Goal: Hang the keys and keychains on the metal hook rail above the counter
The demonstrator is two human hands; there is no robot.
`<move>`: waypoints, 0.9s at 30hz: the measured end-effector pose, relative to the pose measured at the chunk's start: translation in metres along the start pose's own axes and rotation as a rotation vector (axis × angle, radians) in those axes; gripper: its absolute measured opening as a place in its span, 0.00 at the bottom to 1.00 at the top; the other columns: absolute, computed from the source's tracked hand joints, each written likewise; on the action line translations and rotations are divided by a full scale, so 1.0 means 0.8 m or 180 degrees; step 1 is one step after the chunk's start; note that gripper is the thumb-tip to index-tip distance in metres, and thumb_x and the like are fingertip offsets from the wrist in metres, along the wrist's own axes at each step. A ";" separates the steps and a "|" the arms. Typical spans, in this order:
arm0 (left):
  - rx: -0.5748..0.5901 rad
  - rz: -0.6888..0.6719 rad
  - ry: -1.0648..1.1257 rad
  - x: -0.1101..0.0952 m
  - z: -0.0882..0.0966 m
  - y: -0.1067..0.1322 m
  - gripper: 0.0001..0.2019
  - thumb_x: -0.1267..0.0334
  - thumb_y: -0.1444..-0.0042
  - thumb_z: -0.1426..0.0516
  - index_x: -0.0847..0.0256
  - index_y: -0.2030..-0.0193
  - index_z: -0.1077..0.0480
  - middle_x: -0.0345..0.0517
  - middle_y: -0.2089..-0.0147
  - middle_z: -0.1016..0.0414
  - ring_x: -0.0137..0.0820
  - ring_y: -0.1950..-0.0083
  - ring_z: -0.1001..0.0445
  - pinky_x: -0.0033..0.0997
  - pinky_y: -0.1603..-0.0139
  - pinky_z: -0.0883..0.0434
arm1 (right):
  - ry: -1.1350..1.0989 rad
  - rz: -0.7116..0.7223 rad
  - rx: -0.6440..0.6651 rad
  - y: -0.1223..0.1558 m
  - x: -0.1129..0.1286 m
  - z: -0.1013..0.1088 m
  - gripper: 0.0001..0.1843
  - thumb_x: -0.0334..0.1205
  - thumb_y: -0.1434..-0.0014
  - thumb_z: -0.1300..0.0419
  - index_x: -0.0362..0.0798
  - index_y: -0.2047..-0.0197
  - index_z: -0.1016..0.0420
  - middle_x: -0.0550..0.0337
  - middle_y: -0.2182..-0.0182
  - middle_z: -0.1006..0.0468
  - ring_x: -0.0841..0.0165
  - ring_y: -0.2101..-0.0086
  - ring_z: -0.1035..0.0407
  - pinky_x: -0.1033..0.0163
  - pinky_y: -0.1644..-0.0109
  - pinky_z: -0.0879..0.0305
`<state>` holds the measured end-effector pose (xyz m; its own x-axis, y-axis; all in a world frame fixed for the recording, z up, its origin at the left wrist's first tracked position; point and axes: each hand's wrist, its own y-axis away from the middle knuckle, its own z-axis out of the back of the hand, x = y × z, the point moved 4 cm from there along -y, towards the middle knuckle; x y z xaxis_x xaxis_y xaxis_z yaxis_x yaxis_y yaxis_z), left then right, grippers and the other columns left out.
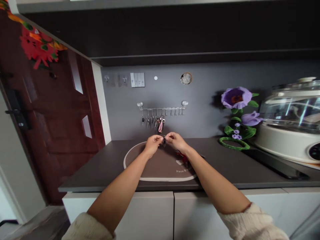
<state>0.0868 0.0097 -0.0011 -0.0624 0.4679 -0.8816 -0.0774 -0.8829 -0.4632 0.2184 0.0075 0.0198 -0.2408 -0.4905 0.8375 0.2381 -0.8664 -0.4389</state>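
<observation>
Both my hands meet above an oval brown mat (150, 171) on the dark counter. My left hand (153, 143) and my right hand (175, 140) each pinch a small dark key or key ring (164, 140) held between them. Just behind on the grey wall hangs a chrome hook rail (162, 108) carrying several keys and a pink strap (160, 126). A red object (182, 156) lies on the mat, partly hidden under my right forearm.
A felt purple flower ornament (237, 115) stands at the right on the counter (100, 166). A white appliance with a clear lid (290, 123) fills the far right. A dark red door (50, 126) is at the left, white cabinet fronts (155, 213) below.
</observation>
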 end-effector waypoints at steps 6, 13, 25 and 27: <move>-0.0219 0.0057 0.0003 0.000 0.004 0.001 0.12 0.58 0.56 0.45 0.66 0.70 0.32 0.43 0.75 0.32 0.24 0.74 0.35 0.22 0.75 0.40 | 0.0116 0.0194 -0.0515 -0.014 0.008 0.013 0.10 0.44 0.55 0.47 0.45 0.74 0.38 0.63 0.76 0.35 0.75 0.73 0.41 0.67 0.65 0.42; -0.0221 0.0201 0.0056 -0.003 0.001 0.003 0.12 0.57 0.58 0.44 0.66 0.72 0.32 0.44 0.75 0.31 0.24 0.75 0.35 0.23 0.75 0.39 | -0.0517 -0.0122 -0.0886 -0.048 0.033 0.032 0.06 0.40 0.52 0.48 0.46 0.73 0.41 0.65 0.77 0.37 0.77 0.75 0.40 0.66 0.65 0.39; -0.0345 0.0221 -0.0223 0.012 0.004 -0.006 0.08 0.61 0.55 0.46 0.65 0.74 0.33 0.42 0.77 0.32 0.23 0.77 0.37 0.24 0.75 0.40 | -0.1039 -0.0709 -0.1290 -0.111 0.033 0.037 0.03 0.32 0.47 0.53 0.46 0.72 0.42 0.62 0.75 0.34 0.78 0.77 0.37 0.66 0.71 0.33; -0.0379 0.0200 -0.0250 0.015 0.005 -0.009 0.08 0.61 0.55 0.46 0.65 0.75 0.33 0.41 0.78 0.32 0.23 0.78 0.37 0.24 0.75 0.40 | -0.1057 -0.0760 -0.1361 -0.119 0.031 0.037 0.03 0.32 0.47 0.52 0.46 0.72 0.42 0.62 0.75 0.34 0.78 0.77 0.37 0.67 0.72 0.33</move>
<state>0.0829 0.0219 -0.0082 -0.1414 0.4090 -0.9015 0.0472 -0.9068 -0.4189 0.2180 0.0806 0.0916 0.0829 -0.2815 0.9560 -0.2034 -0.9439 -0.2603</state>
